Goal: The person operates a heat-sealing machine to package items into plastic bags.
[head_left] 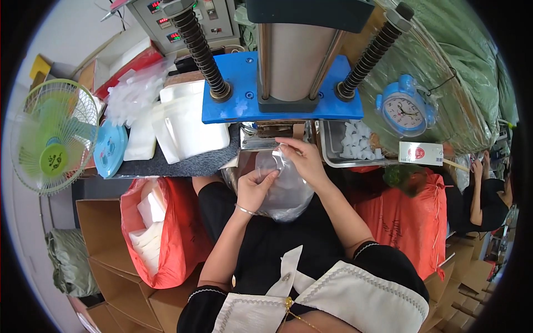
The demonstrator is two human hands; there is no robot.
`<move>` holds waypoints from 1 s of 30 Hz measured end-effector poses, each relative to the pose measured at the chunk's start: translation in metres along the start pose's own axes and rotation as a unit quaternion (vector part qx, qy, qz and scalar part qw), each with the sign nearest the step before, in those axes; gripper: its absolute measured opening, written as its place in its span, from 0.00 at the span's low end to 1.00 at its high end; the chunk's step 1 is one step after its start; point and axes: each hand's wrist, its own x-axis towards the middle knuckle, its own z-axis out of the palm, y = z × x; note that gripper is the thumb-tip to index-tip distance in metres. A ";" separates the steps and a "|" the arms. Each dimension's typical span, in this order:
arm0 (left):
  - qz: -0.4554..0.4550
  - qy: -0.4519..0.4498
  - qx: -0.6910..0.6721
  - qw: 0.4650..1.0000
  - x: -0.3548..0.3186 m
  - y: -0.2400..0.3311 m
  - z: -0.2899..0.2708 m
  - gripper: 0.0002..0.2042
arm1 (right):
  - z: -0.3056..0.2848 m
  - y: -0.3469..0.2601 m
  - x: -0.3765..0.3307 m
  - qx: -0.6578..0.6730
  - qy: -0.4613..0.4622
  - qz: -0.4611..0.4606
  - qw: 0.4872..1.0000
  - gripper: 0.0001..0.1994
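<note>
At far left, green fan (54,136), then red sack (166,233) of white pieces. Mid-lap, left hand (255,188) pinching clear plastic bag (286,191); right hand (300,158) pinching its top edge under blue press (239,89). Bag apparently unsealed yet. Tray (327,147), blue clock (405,111) rightward.

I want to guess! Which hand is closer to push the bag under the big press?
Probably the right hand: it pinches the clear bag at its top edge, nearest the press. The left hand holds lower down.

A grey-topped table (194,165) carries stacked white bags (186,125) and a round blue lid (110,149). A metal tray (333,145) of white pieces sits at its right.
</note>
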 end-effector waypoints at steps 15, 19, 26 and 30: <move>0.034 0.037 0.024 0.998 0.065 -0.007 -0.005 0.15 | -0.097 -0.006 0.000 -0.652 0.249 -0.029 0.715 0.10; 0.094 0.108 0.466 0.873 0.048 0.034 -0.013 0.20 | -0.089 0.016 0.011 -0.619 0.224 -0.124 0.743 0.09; 0.170 0.214 0.644 0.715 0.025 -0.012 -0.067 0.46 | -0.092 0.010 0.019 -0.499 0.225 -0.146 0.824 0.10; 0.259 0.219 0.563 0.754 -0.005 -0.013 -0.077 0.12 | -0.099 0.016 0.014 -0.323 0.286 -0.082 0.899 0.07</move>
